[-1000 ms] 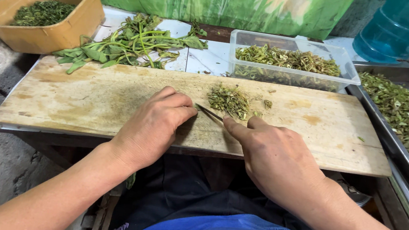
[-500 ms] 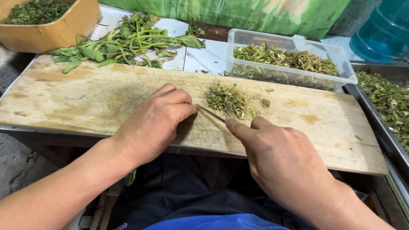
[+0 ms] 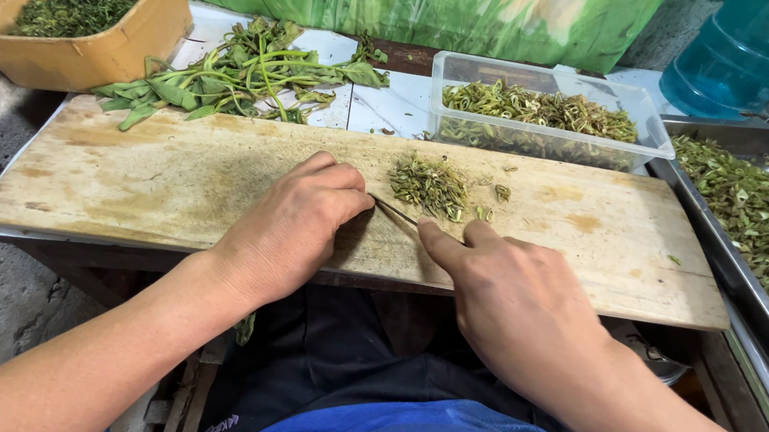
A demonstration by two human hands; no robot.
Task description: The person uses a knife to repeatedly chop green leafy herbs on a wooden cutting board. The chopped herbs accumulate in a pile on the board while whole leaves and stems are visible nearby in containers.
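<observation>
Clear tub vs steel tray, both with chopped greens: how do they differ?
The clear plastic tub is see-through and sits beyond the wooden board; the steel tray is opaque metal and lies off the board's right end. The tub shows whole in frame; the tray looks larger and runs out of frame. The tub's greens are stringy slivers; the tray's look like wider ringed slices. Both are rectangular and hold cut green vegetable.

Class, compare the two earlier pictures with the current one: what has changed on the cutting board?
Almost nothing. The right hand keeps the thin blade beside the chopped greens; the left hand stays curled on the wooden board. Only the camera shifted slightly.
</observation>
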